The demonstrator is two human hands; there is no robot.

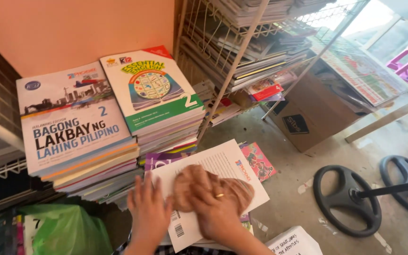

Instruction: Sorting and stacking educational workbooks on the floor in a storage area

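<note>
The right hand [216, 208] presses a brown cloth [204, 186] flat against a white book [213, 165], fingers bunched over it, probably wiping the cover. The left hand [149, 210], fingers spread, pins the book's near-left edge to steady it. Behind the book rise two book stacks [114, 123]; a wire rack [242, 42] stands farther back.

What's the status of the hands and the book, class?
Left hand flat on white book. Right hand presses brown cloth onto cover. Book stacks behind, nothing blocking.
</note>
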